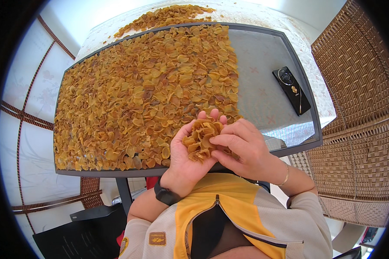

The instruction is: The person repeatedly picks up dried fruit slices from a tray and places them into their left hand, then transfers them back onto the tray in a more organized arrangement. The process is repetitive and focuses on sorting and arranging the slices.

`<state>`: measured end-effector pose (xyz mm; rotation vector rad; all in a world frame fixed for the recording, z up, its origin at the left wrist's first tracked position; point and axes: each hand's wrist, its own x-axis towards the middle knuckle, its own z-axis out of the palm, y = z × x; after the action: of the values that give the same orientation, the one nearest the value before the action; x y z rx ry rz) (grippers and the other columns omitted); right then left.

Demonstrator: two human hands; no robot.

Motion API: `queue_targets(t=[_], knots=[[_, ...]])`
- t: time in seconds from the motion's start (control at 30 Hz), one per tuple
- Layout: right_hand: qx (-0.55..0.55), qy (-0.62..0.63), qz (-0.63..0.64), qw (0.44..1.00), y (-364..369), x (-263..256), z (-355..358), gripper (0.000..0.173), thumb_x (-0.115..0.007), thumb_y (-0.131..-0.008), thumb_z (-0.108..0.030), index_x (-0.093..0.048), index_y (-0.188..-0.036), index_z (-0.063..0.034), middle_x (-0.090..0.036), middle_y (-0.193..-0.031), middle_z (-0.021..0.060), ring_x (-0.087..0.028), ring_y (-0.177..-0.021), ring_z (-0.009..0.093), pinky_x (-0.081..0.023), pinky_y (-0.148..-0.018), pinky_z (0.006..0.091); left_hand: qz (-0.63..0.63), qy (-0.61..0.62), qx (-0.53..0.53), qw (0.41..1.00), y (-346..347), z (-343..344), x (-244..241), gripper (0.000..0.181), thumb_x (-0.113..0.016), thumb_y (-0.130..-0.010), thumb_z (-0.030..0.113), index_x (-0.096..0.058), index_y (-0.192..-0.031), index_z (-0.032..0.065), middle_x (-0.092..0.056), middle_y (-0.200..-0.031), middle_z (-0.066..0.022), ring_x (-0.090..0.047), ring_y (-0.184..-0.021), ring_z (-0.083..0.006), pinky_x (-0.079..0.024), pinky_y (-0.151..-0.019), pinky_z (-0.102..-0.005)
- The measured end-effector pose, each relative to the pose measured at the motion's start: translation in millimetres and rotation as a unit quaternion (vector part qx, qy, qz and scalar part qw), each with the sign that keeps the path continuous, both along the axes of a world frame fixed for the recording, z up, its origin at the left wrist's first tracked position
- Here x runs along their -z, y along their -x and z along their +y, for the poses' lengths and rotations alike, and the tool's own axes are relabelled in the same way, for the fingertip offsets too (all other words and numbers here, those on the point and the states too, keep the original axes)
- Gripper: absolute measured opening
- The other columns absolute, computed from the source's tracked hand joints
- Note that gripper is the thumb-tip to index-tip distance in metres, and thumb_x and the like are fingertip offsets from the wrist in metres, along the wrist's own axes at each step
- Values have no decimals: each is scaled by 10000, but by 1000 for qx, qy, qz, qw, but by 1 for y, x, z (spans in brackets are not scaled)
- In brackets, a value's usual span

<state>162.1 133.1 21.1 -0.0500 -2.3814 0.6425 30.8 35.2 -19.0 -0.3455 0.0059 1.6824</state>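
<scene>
My left hand is cupped, palm up, around a heap of thin, curled amber-brown dried slices. Over the right side of that heap, the thumb and fingers of my right hand pinch at a slice on it. Both hands are above the near edge of a dark-framed mesh screen. A dense layer of similar dried slices covers the screen's left and middle part, ending in a fairly straight line on the right. What kind of food the slices are, I cannot tell.
A black smartphone lies on the screen's right part. Behind the screen, a loose pile of slices rests on a white patterned tablecloth. Woven folding screens stand at the right, white panels at the left. A black chair is lower left.
</scene>
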Motion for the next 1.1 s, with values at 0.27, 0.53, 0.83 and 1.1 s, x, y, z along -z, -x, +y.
queue_targets(t=[0.27, 0.53, 0.83, 1.1], knots=[[45, 145, 30, 988, 2, 14, -6, 157, -709, -753, -1, -606, -868, -32, -577, -805, 92, -576, -733, 242, -466, -629, 318, -37, 26, -12, 999, 1, 0, -5, 289, -407, -959, 189, -620, -1128, 87, -600, -1259, -102, -507, -1221, -317, -414, -1052, -462], [61, 392, 35, 917, -4, 18, -11, 54, -656, -871, -16, -607, -892, -26, -592, -825, -10, -520, -698, 19, -417, -621, 177, -49, 37, -17, 998, 2, 0, -5, 264, -431, -948, 172, -625, -1106, 85, -604, -1254, -112, -515, -1214, -322, -419, -1052, -465], [104, 411, -60, 904, -59, 4, 67, 55, -616, -917, -30, -616, -971, -20, -594, -856, -33, -534, -758, 10, -446, -663, 173, -74, 63, -24, 995, 5, -6, -12, 280, -432, -938, 125, -657, -1098, 82, -627, -1234, -109, -537, -1202, -287, -419, -1056, -431], [48, 309, -170, 934, -70, 34, 107, 42, -617, -898, 10, -601, -932, -7, -593, -891, -2, -556, -799, 69, -462, -708, 211, -39, 90, -24, 995, 0, -5, -13, 259, -450, -948, 137, -660, -1094, 93, -628, -1231, -95, -545, -1183, -285, -437, -1035, -432]])
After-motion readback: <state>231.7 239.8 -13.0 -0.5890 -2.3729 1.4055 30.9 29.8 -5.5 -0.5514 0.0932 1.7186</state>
